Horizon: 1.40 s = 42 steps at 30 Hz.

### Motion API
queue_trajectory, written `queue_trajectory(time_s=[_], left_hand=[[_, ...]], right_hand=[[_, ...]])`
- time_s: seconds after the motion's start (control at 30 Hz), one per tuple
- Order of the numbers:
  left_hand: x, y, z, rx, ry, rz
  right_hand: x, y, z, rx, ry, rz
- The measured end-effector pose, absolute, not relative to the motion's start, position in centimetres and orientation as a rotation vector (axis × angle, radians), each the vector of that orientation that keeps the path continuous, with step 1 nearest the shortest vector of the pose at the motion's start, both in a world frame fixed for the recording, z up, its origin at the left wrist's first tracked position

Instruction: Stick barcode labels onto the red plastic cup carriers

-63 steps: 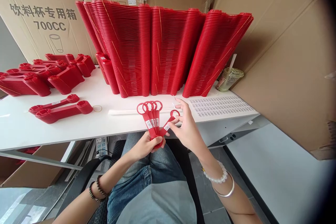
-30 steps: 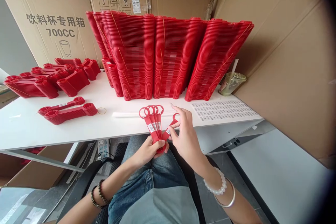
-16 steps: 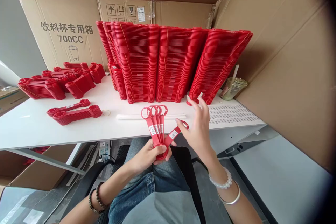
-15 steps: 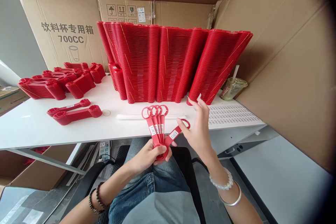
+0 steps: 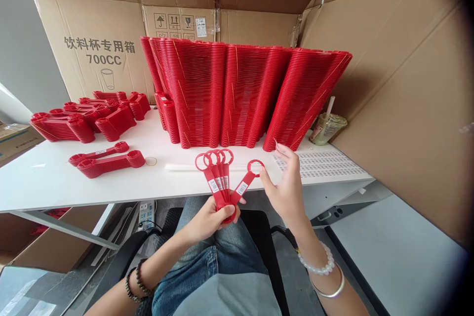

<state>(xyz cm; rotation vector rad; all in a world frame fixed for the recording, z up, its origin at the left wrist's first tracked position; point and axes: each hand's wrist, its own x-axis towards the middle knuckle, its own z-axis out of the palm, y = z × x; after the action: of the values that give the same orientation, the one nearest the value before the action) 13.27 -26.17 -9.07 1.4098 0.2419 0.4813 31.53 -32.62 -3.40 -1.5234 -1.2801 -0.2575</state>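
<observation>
My left hand (image 5: 217, 215) is closed around the lower ends of several red plastic ring-ended strips (image 5: 221, 182), fanned out above the lap. White barcode labels show on their flat middles. One strip (image 5: 242, 187) leans apart to the right of the fan, its label facing up. My right hand (image 5: 287, 185) is raised beside that strip with thumb and fingers apart. Its thumb tip is close to the upper ring; whether they touch I cannot tell. Something thin and pale shows at the index fingertip, too small to name. A sheet of printed labels (image 5: 326, 164) lies behind this hand.
Tall stacks of red strips (image 5: 244, 94) stand along the back of the white table (image 5: 48, 182). Smaller bundles (image 5: 114, 121) lie at left, near a rubber band (image 5: 151, 161). A plastic cup with a straw (image 5: 328, 129) stands at right. Cardboard walls (image 5: 388, 74) enclose the back and right.
My right hand has moved slightly right and down, its thumb coming off the separate strip. That strip now points more upward. The fan in my left hand has shifted slightly left.
</observation>
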Motion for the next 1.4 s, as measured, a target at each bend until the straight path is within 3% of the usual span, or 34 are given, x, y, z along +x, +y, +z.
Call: queue_trajectory(time_s=[0.43, 0.63, 0.83, 1.4], left_hand=[[12.6, -26.5, -8.3, 1.870, 0.315, 0.320], [13.3, -26.3, -8.9, 1.476, 0.298, 0.289], [13.9, -26.2, -9.0, 1.275, 0.397, 0.389], [13.5, -25.7, -9.4, 1.520, 0.423, 0.329]], right_hand=[[30.7, -33.7, -2.1, -1.498, -1.337, -0.494], [30.5, -34.7, -1.3, -1.342, -1.282, -0.137], [29.5, -35.0, -1.4, -1.486, -1.318, 0.273], [30.4, -33.6, -3.1, -1.664, -1.416, 0.527]])
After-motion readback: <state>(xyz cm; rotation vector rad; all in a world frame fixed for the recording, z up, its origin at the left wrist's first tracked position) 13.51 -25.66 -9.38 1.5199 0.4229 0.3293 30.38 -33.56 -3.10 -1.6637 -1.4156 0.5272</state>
